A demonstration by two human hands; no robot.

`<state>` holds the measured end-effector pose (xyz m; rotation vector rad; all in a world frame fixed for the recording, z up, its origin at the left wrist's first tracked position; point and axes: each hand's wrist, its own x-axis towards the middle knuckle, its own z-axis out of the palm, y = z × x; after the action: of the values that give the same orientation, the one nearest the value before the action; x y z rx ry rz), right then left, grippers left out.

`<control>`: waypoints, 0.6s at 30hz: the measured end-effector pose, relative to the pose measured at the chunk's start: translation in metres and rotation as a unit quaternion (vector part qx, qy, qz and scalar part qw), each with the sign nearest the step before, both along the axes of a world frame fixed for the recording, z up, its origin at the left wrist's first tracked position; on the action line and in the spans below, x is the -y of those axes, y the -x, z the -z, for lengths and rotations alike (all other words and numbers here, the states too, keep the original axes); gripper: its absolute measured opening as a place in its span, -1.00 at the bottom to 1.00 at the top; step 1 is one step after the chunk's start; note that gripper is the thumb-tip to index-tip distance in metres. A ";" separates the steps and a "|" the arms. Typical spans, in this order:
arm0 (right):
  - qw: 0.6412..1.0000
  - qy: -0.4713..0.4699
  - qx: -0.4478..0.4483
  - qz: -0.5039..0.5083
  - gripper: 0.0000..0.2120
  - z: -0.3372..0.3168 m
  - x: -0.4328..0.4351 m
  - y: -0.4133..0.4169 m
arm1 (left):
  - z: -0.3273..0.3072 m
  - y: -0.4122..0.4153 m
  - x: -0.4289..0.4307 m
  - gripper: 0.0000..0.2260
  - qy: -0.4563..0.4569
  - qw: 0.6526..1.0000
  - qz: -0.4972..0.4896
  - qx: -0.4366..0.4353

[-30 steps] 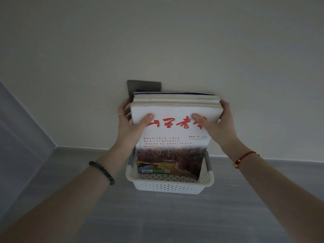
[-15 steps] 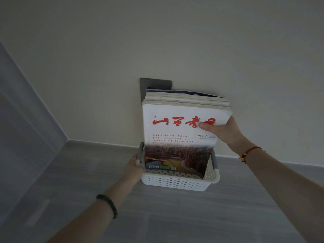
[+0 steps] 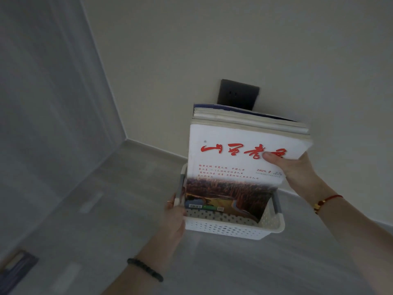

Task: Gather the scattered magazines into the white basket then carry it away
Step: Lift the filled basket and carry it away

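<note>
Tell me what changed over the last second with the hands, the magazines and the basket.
The left hand let go of the magazines and dropped to grip the white basket at its left rim. The right hand kept its grip on the stack's upper right, thumb on the cover. The magazines stayed standing upright in the basket.

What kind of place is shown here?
Probably a bare room in a home: a plain cream wall with a dark socket, a grey floor, and a skirting board.

One white basket [image 3: 231, 229], one magazine stack [image 3: 240, 167], perhaps six, two hands [image 3: 174, 218], one outlet [image 3: 238, 94]
</note>
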<state>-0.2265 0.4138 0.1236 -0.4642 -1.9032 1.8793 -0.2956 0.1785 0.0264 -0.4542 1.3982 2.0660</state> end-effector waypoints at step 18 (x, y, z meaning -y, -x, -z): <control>0.961 0.017 0.033 -0.272 -0.56 0.002 0.236 0.045 | 0.013 -0.112 0.239 -0.39 -0.058 0.947 -0.316 0.011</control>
<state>-0.2716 0.1779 0.1212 -0.0007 -2.2063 2.2539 -0.1833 -0.0607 0.0132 -0.9714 1.2030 2.6143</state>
